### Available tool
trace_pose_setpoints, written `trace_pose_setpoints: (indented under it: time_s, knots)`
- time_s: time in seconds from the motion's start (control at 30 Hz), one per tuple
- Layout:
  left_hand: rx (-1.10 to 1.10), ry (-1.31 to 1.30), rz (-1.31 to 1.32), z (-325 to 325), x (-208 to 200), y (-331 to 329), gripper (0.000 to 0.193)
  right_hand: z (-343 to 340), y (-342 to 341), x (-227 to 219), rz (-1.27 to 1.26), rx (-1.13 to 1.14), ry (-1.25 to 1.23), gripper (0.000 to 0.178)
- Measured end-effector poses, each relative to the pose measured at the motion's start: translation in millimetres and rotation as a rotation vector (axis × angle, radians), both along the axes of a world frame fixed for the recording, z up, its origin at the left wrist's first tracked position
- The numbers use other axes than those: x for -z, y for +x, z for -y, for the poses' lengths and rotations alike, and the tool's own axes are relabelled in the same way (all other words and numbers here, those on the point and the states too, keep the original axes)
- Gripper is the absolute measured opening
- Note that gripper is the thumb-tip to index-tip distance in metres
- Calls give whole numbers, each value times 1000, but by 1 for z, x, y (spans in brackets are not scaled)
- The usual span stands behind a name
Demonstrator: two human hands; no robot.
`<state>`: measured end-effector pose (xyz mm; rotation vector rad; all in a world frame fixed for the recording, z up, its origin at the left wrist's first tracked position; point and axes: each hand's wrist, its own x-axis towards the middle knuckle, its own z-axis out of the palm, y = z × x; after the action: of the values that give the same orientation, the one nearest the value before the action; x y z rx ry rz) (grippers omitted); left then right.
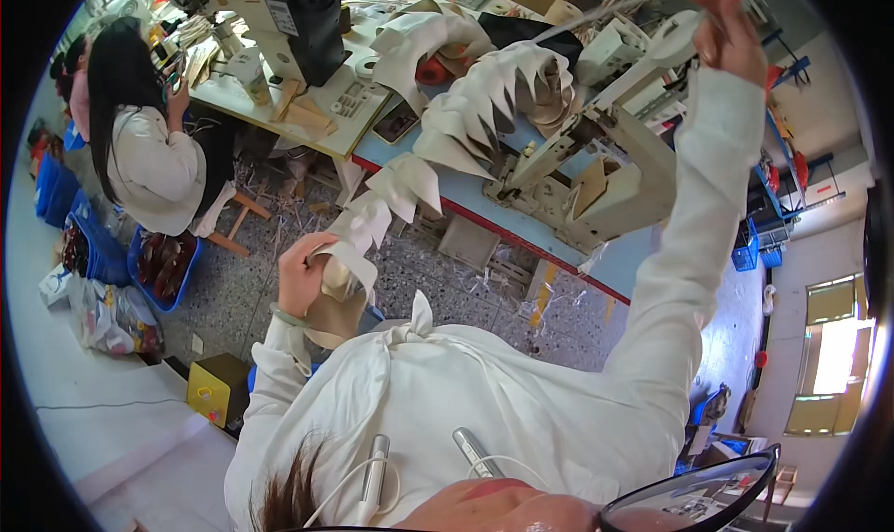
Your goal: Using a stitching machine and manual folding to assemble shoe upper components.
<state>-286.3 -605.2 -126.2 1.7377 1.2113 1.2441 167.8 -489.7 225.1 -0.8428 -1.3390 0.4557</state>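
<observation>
A long chain of cream-coloured cut pieces (447, 127) hangs in a curve from the sewing machine (596, 174) down to the person's left hand (303, 276). The left hand, below and left of the machine, has its fingers closed around the lower end of the chain, where the pieces bunch together over a tan piece. A pale bangle (286, 316) sits on that wrist. The upper end of the chain lies heaped on the table just left of the machine.

The right hand (731, 34) is raised above the machine's right end, fingers pinched shut on a thin pale strip (605, 13) that runs away to the left over the machine.

The machine stands on a blue table with a red edge (549, 243). Left of the machine, a second, white table carries another sewing machine with a black head (303, 20) and a paper cup (250, 71). Further left of it, another person in a white top (154, 164) sits on a wooden stool, with blue crates (93, 248) on the floor beside them. Below the machine, the speckled floor (438, 295) is littered with offcuts, and a small yellow box (214, 388) stands near the person's left elbow.
</observation>
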Motion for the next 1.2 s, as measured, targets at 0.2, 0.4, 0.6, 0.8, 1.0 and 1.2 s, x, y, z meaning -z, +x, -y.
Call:
trace_pose_setpoints:
  time_s: [0.2, 0.4, 0.6, 0.8, 1.0, 1.2]
  knots:
    - [-8, 26, 42, -7, -10, 65, 27, 109, 1, 91, 192, 286, -122, 55]
    - [24, -27, 313, 1, -11, 161, 28, 266, -80, 253, 115, -200, -937, 25]
    - [392, 210, -29, 76, -4, 242, 45, 255, -111, 347, -1060, -9, -642, 25]
    - [806, 228, 43, 68, -40, 244, 60, 285, -49, 305, -898, 248, -676, 20]
    - [1373, -588, -131, -4, -27, 272, 47, 305, -36, 273, -504, 198, -686, 29]
    - [1284, -709, 223, -1, -27, 282, 45, 304, -34, 255, -413, 316, -673, 38]
